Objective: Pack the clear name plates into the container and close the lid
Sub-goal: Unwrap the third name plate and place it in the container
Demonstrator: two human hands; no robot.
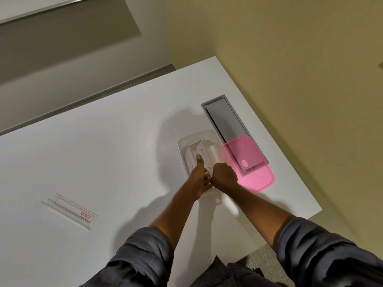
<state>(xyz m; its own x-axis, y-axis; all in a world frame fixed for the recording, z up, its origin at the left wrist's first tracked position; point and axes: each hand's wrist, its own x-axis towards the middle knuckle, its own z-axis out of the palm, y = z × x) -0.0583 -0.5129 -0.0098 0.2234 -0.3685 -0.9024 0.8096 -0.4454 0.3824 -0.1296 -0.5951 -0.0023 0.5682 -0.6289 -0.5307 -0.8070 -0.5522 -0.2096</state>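
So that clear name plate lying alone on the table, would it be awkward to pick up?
Probably a little. The name plate looks like thin, glossy plastic, so likely light, stiff and somewhat slippery. It lies low on the smooth table, so it might slide when nudged; its raised folded edge seems the easiest grip.

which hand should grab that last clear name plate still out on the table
Left. The loose name plate lies far to the left on the table, on the left hand's side; the right hand is at the container, beside the pink lid.

Lettered plates [202, 156] in open container [182, 141], pink lid [257, 177] beside
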